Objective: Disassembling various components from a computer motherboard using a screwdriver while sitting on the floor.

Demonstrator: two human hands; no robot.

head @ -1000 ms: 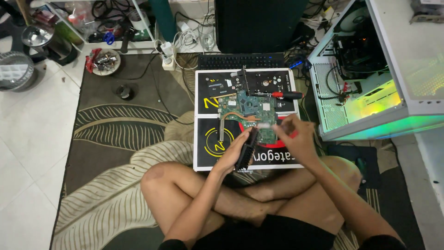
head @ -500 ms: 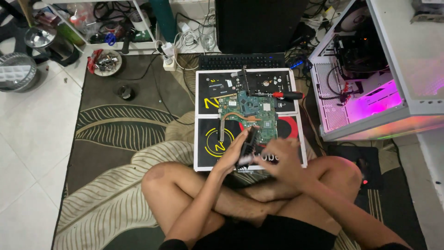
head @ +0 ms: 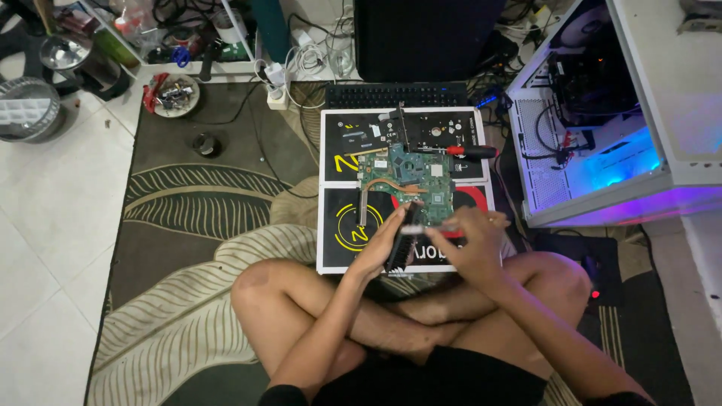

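Observation:
I sit cross-legged in front of a black work mat [head: 346, 143] that carries a green laptop circuit board [head: 410, 177] with a copper heat pipe. My left hand [head: 378, 246] grips a black finned part [head: 402, 242] just below the board's near edge. Right beside it, my right hand [head: 475, 240] has its fingers closed on a small pale object [head: 449, 225] that points at the black part. What that pale object is I cannot tell.
A red-handled screwdriver [head: 470, 151] lies on the mat right of the board. Beyond it are a black keyboard [head: 395, 95] and a dark monitor. An open white computer case [head: 602, 150] glows blue at right. A dish of small parts [head: 174, 94] sits far left.
My right hand has come down and left from beside the board to meet the black part in my left hand. The case lighting went from green through pink to blue.

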